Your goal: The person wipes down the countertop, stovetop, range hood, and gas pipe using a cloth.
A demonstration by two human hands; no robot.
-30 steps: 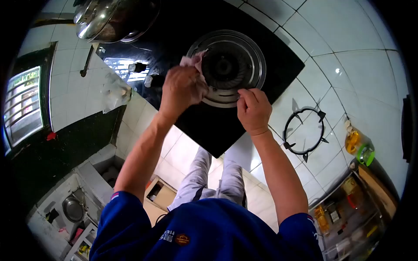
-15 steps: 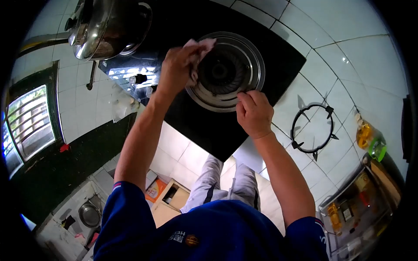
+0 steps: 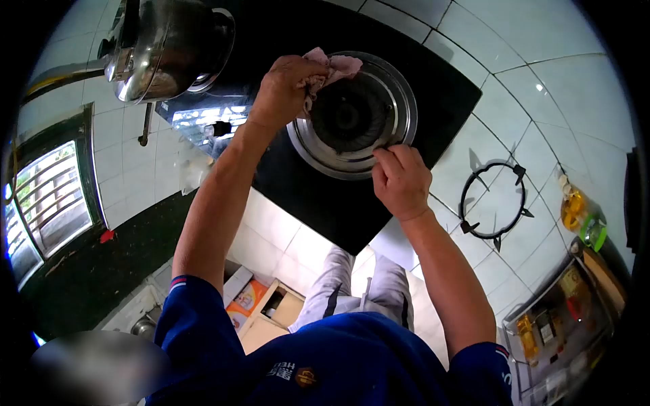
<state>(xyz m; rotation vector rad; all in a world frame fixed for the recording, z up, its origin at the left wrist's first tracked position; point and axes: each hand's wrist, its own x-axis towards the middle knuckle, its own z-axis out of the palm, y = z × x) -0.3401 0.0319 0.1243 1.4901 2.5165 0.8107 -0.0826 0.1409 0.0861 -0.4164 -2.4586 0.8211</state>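
A pink cloth [image 3: 332,70] is bunched in my left hand [image 3: 288,91], over the upper left rim of a round metal burner ring [image 3: 318,157]. My right hand [image 3: 401,179] is closed, its fingertips pinched at the ring's lower right edge; whatever they grip there is too small to make out. Inside the ring lies the dark burner [image 3: 347,116], set in a black glass hob [image 3: 338,216].
A lidded metal pot [image 3: 159,54] stands on the hob's far left. The black pan support [image 3: 462,203] lies on white tiles [image 3: 535,145] at the right. Beyond it are a bottle of yellow liquid [image 3: 573,210] and a rack [image 3: 542,365]. A blurred patch covers the bottom left.
My left hand has moved up and to the right with the cloth, along the ring's left side to its upper rim. My right hand has stayed at the ring's lower right edge.
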